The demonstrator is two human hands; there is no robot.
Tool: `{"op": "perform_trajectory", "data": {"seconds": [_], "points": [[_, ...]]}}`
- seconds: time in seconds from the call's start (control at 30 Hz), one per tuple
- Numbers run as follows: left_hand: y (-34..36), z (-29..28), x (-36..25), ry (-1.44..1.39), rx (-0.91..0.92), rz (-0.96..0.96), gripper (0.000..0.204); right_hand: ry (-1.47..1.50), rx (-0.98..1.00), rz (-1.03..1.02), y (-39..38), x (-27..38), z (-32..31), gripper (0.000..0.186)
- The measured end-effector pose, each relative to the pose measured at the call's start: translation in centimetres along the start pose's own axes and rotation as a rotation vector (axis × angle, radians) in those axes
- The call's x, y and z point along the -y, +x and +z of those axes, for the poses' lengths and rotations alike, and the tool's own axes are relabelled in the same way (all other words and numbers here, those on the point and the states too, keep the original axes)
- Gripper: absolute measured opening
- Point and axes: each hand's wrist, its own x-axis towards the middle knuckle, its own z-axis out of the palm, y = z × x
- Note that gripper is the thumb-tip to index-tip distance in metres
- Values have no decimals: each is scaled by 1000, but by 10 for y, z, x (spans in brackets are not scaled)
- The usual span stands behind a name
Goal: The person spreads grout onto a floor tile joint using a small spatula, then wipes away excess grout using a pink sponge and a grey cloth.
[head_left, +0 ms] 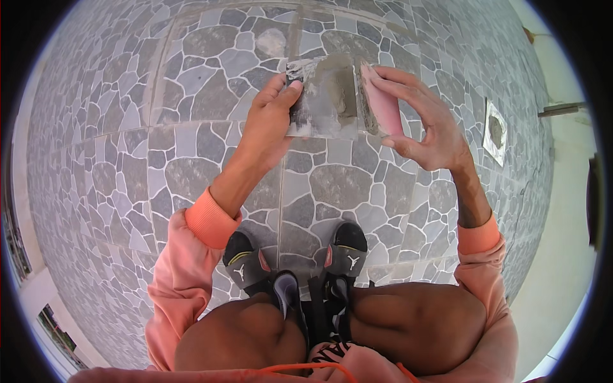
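Out in front of me, my left hand (271, 112) grips the left edge of a flat, grey, roughly square plate (310, 108), thumb on top. A thick smear of wet grey paste (336, 86) lies on the plate's right part, with whitish streaks elsewhere. My right hand (434, 124) holds a pink flat scraper (386, 105) tilted on edge, fingers along its far side and thumb at its near corner. Grey paste coats the scraper's left edge. A narrow gap shows between scraper and plate. Both are held above the stone-patterned tile floor (217, 185).
On the right, a light sheet (496, 143) carries a small heap of grey paste (495, 127). A pale wall (562, 76) runs along the right, with a dark bar (562, 110) near it. A pale patch (271, 43) marks the far tiles. My feet in dark slippers are close below.
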Motion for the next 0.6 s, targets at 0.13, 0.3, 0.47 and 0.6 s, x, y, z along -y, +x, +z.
{"op": "perform_trajectory", "data": {"seconds": [0.13,0.3,0.47,0.6], "points": [[-5,14,2,-126,-1,43,25,23,4,-15,2,3,6,74],[-9,8,8,-121,27,167,26,7,40,-69,6,7,11,75],[-12,1,14,-119,20,193,27,-76,74,-65,1,-6,10,73],[-16,16,-1,-78,-56,254,33,-295,133,37,-11,-23,0,70]]}}
